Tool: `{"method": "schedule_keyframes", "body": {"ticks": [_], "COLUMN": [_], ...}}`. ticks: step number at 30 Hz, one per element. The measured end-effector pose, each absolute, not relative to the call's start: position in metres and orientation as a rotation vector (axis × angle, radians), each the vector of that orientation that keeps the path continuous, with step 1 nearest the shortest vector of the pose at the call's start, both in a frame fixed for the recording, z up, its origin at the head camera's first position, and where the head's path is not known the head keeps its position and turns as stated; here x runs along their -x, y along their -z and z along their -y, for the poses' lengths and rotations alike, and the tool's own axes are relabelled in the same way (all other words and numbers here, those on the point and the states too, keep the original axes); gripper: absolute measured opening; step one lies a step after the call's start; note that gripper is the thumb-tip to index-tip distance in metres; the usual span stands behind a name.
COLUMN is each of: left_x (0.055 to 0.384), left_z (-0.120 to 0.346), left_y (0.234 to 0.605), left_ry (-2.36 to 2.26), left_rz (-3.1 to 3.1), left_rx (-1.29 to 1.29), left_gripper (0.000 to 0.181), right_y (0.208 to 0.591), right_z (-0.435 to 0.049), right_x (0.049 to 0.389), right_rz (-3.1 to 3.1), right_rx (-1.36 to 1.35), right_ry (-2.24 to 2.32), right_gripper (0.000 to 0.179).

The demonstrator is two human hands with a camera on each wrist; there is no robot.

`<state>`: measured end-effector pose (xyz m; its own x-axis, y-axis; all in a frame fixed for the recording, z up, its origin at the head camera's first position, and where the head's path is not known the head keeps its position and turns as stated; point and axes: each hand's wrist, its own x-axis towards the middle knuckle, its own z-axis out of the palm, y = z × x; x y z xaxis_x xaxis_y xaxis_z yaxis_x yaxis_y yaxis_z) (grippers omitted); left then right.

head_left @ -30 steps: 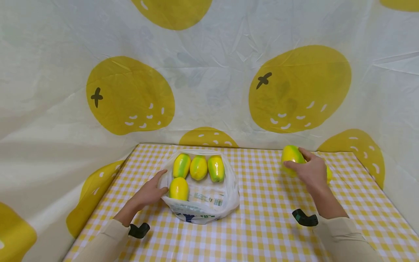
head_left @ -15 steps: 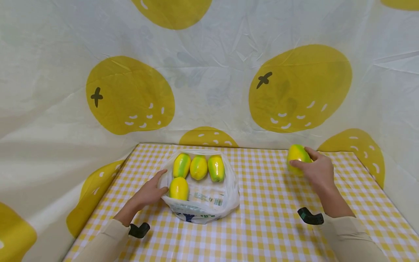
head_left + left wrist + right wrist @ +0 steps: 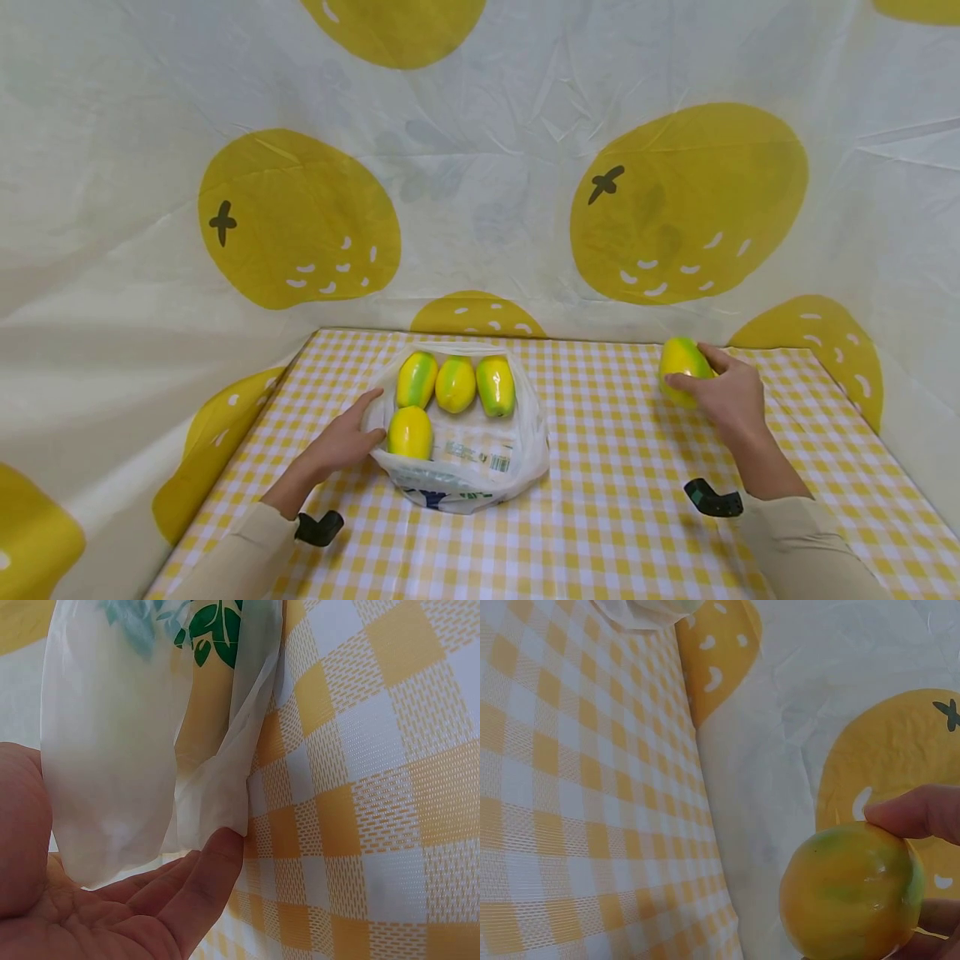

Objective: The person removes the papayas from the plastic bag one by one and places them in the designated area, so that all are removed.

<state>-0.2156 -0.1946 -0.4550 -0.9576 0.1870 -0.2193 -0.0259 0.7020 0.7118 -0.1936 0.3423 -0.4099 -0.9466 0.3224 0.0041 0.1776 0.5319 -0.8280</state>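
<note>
In the head view, my right hand [image 3: 731, 396] grips a yellow-green papaya [image 3: 682, 371] over the far right of the table. The right wrist view shows the same papaya [image 3: 851, 892] between the thumb and fingers. On the left, my left hand [image 3: 345, 433] rests against the side of a white plastic bag [image 3: 532, 450], thumb and forefinger spread along its rim. Several papayas [image 3: 455, 385] lie inside the wide mouth of the bag, most along its back. In the left wrist view, fairly straight fingers [image 3: 206, 881] touch the bag [image 3: 112, 765] low down.
A yellow checked cloth [image 3: 600, 517] covers the table. Behind it hangs a pale curtain [image 3: 487, 208] printed with large yellow fruit. Each wrist carries a small black mount, the left mount [image 3: 320, 527] and the right mount [image 3: 712, 498].
My right hand has shifted slightly right with the papaya, then dipped a little. A yellow shape seen behind that hand earlier is now hidden. The left hand and bag stay put.
</note>
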Motion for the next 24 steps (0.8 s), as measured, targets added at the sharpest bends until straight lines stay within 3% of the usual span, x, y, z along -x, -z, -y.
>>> {"method": "schedule_keyframes", "body": {"ticks": [24], "left_x": [0.217], "left_z": [0.194], "left_y": [0.457], "left_ry": [-1.103], "left_rz": [-2.643], "left_rx": [-0.111], "left_gripper": [0.073], "right_y": [0.429], "right_z": [-0.345], "right_x": [0.2], "right_rz": [2.647], "right_rx": [0.451], "right_ry": [-1.368], "right_gripper": [0.086]}}
